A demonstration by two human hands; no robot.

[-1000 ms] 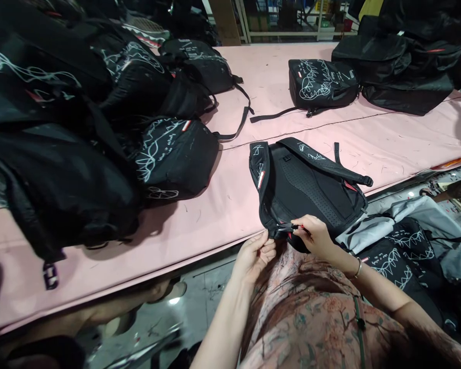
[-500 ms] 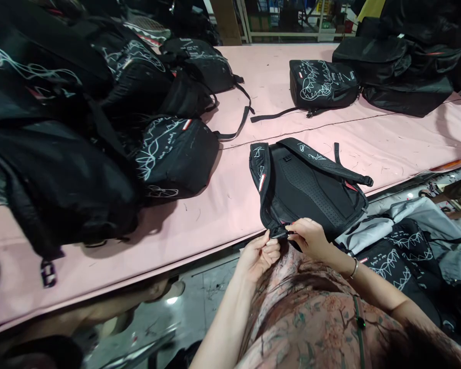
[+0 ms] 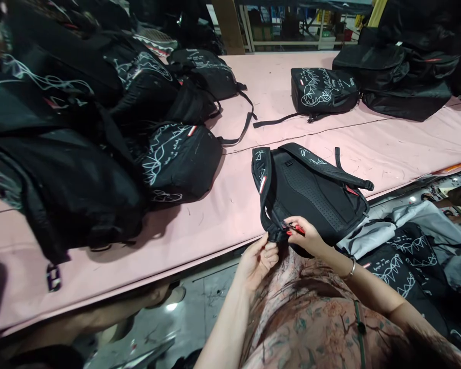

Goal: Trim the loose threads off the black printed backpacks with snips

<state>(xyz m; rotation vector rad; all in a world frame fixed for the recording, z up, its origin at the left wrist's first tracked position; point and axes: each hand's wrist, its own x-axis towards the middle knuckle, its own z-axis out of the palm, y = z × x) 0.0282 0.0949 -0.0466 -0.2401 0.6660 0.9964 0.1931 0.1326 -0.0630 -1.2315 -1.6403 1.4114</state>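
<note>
A black backpack (image 3: 311,189) lies back panel up at the table's near edge, its padded shoulder straps on top. My left hand (image 3: 262,259) is closed, pinching the lower end of the left shoulder strap (image 3: 266,197) near its buckle. Close beside it, my right hand (image 3: 307,238) is closed around small red-handled thread snips (image 3: 297,229). Their blades point toward the strap end and are too small and dark to make out. Whether they touch the strap I cannot tell.
Black backpacks with white scribble prints are heaped on the left (image 3: 180,164) of the pink-covered table (image 3: 215,225). Others stand at the back right (image 3: 322,92). Below the edge on my right lie more printed bags (image 3: 395,269) and grey fabric (image 3: 426,220). Loose threads dot the cover.
The red handles of the snips now show in my right hand, which has turned slightly beside the strap end. My left hand keeps its pinch. The whole view has shifted a little.
</note>
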